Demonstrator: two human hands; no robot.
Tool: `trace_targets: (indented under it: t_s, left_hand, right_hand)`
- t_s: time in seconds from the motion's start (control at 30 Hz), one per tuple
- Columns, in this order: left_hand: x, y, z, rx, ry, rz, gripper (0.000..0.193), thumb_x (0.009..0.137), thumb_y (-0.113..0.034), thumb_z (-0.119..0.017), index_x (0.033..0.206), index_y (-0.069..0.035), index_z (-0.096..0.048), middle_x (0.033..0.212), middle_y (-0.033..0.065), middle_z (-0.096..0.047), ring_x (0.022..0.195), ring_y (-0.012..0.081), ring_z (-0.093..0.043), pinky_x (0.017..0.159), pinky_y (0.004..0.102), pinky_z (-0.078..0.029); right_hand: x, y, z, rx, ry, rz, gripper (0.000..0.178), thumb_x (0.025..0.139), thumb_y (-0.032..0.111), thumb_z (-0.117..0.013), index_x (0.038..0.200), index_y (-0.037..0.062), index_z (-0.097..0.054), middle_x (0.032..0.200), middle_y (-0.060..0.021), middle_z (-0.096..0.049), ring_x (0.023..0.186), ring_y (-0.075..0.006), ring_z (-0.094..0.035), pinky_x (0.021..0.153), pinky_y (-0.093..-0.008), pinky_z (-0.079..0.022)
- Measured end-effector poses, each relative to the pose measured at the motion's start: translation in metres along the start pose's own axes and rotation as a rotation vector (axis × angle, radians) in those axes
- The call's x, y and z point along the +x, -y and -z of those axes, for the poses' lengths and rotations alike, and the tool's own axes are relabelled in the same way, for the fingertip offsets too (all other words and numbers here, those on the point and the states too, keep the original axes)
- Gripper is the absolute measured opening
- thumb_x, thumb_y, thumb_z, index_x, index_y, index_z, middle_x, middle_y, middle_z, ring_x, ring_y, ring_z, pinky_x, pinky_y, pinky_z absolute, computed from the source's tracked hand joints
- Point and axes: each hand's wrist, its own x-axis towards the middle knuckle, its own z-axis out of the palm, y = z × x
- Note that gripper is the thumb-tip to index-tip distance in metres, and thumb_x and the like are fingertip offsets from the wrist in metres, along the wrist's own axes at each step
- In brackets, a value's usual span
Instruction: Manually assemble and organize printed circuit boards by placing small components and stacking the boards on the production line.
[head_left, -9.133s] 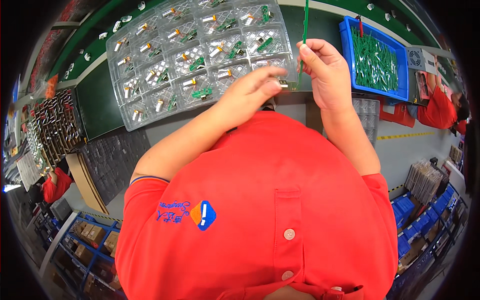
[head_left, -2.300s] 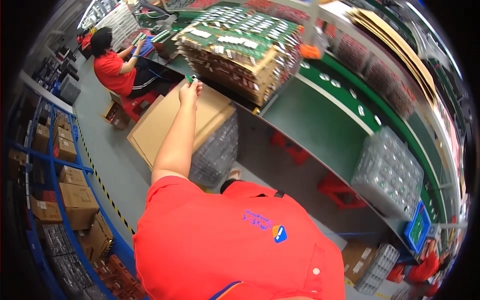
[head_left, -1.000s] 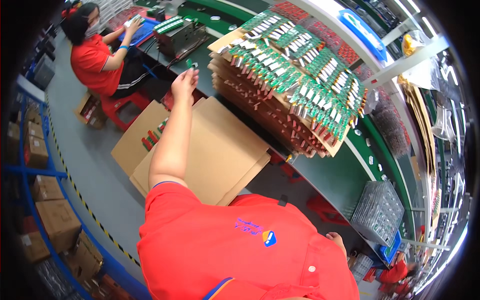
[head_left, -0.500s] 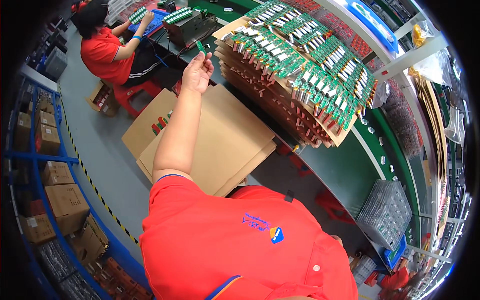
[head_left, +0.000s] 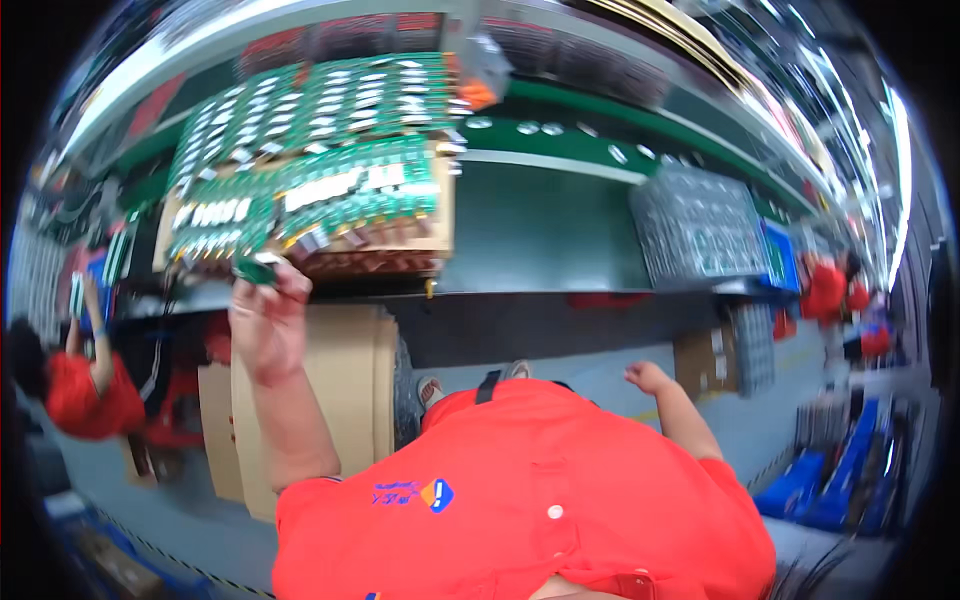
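They've turned; the left hand [head_left: 268, 328] still pinches a green board [head_left: 254, 270], not put down. Can't tell the right hand [head_left: 650, 377] grip.

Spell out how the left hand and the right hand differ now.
The left hand pinches a small green board; the right hand shows nothing held. The left hand is near the stacked green boards, while the right hand shows against the grey floor. Both hands are bare.
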Motion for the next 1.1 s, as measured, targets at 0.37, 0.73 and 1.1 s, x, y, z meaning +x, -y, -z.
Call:
trace_targets:
  t_s: [0.37,0.73,1.1]
  left_hand:
    - [-0.033,0.186,-0.198,0.216,0.307,0.649,0.024,0.076,-0.006,-0.061,0.099,0.001,-0.058,0.091,0.0073,-0.06,0.081,0.0133,-0.056,0.074,0.0245,-0.045]
    - [0.025,0.368,-0.293,0.327,0.097,0.699,0.023,0.087,-0.017,-0.052,0.102,-0.001,-0.056,0.084,0.0027,-0.059,0.07,0.0069,-0.054,0.066,0.0191,-0.045]
    - [0.061,0.51,-0.423,0.562,0.735,0.482,0.016,0.084,-0.007,-0.052,0.097,0.001,-0.058,0.081,0.002,-0.06,0.073,0.008,-0.055,0.069,0.0215,-0.044]
  right_hand:
    - [0.037,-0.109,0.061,0.104,-0.125,-0.126,0.041,0.075,0.035,-0.061,0.1,0.0018,-0.06,0.094,-0.0159,-0.062,0.09,-0.0289,-0.058,0.08,-0.0353,-0.045]
    - [-0.071,-0.333,-0.002,0.375,-0.116,-0.576,0.038,0.077,0.035,-0.057,0.096,0.0024,-0.062,0.094,-0.0183,-0.061,0.09,-0.0309,-0.058,0.08,-0.0385,-0.045]
    - [-0.208,-0.366,-0.125,1.288,-0.373,-1.27,0.023,0.081,0.03,-0.055,0.084,0.0066,-0.057,0.062,-0.006,-0.053,0.048,-0.0166,-0.049,0.04,-0.0324,-0.038]
